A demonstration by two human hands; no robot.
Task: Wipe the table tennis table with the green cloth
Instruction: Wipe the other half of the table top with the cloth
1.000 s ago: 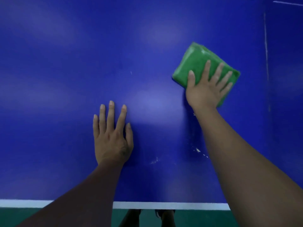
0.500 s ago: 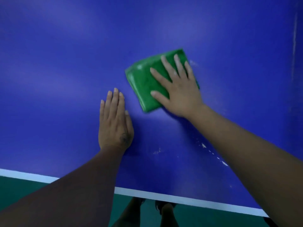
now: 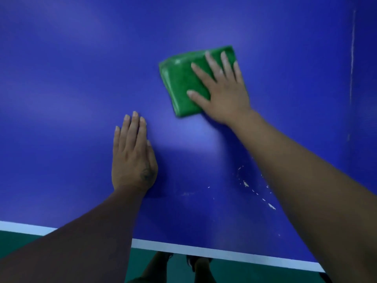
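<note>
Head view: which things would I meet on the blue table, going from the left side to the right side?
left hand, flat on the table → green cloth → right hand, pressing on the cloth's right part → thin pale streak near the right edge

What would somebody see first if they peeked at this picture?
The bright green cloth jumps out first, folded into a pad on the big blue table, up and right of the middle. The right hand presses flat on it with fingers spread, while the left hand lies flat on the bare blue nearer the person. Small white flecks dot the table beside the right forearm.
</note>
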